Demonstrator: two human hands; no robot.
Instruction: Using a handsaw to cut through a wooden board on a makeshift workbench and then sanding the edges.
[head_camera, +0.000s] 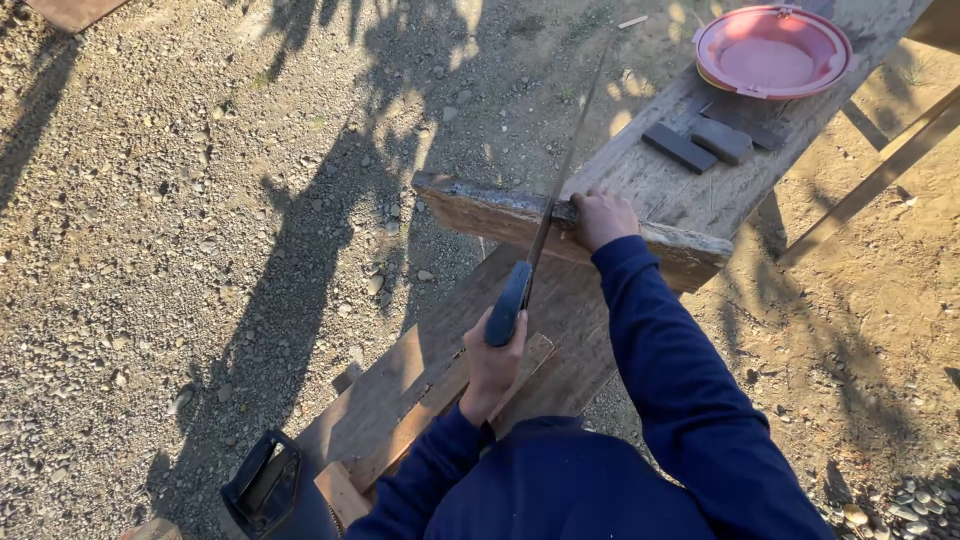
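Note:
My left hand (491, 368) grips the blue handle (508, 303) of a long, thin blade (568, 150). The blade points away from me, with its tip far out over the gravel. It crosses the edge of a weathered wooden plank (480, 210) that lies across a bench. My right hand (603, 217) rests fingers-down on that plank, right beside the blade where it crosses the wood. I cannot tell if the fingers touch the blade. Both arms are in dark blue sleeves.
Two dark rectangular stones (680, 148) (722, 140) lie on the long bench board (650, 180), with a round pink bowl (772, 50) beyond them. Lower boards (400, 400) lie under my arms. A black container (265, 485) sits at lower left. Gravel ground (150, 250) surrounds everything.

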